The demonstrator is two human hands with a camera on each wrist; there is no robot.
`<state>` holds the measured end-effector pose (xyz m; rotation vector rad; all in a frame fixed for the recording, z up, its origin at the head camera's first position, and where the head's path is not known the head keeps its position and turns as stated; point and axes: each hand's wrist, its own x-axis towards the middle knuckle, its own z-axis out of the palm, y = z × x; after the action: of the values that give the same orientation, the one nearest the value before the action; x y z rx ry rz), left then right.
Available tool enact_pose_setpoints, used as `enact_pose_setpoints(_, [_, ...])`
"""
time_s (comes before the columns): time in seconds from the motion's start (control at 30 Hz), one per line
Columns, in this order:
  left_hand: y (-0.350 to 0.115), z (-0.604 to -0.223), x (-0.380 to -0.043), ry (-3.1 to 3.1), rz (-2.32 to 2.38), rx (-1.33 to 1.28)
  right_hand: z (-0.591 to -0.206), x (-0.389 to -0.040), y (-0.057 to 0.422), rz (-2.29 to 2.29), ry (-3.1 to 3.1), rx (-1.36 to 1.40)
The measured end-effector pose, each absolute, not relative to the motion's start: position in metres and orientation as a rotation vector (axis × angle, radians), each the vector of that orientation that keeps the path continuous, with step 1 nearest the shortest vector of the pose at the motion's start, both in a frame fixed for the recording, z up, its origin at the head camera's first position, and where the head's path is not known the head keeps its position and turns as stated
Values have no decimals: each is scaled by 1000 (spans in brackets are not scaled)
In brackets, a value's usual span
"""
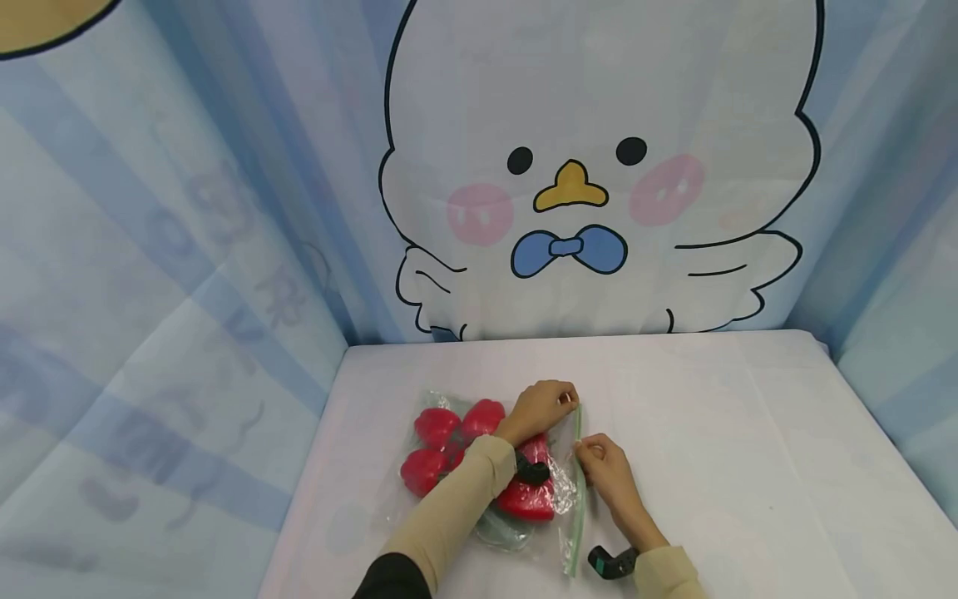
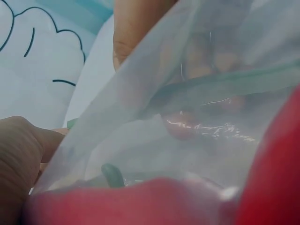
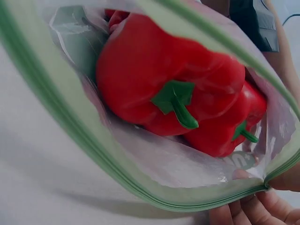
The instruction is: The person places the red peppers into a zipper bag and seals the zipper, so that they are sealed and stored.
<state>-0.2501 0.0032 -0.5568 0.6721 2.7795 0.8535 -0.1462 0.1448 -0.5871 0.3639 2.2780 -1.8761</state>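
A clear zip bag [image 1: 500, 531] with a green zip edge [image 1: 577, 516] lies on the table and holds several red bell peppers [image 1: 423, 472]. My left hand [image 1: 540, 410] reaches across the bag and pinches the far end of its zip edge. My right hand [image 1: 603, 471] pinches the same edge nearer its middle. In the right wrist view the mouth gapes, showing a red pepper [image 3: 140, 70] with a green stem, and the left hand's fingers [image 3: 253, 211] grip the mouth's corner. Through the film in the left wrist view, fingers and blurred red pepper [image 2: 117, 206] show.
The white table [image 1: 748, 449] extends to the right of the bag. A pale blue curtain [image 1: 187, 249] hangs at the left, and a cartoon-printed cloth [image 1: 584, 91] stands behind the table. Dark wrist cameras [image 1: 609, 563] sit on both wrists.
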Motion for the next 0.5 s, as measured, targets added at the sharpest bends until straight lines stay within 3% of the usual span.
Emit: enact_pose_setpoints(0.5, [3, -558, -251, 2797, 814, 663, -586, -131, 140, -1855, 2276, 398])
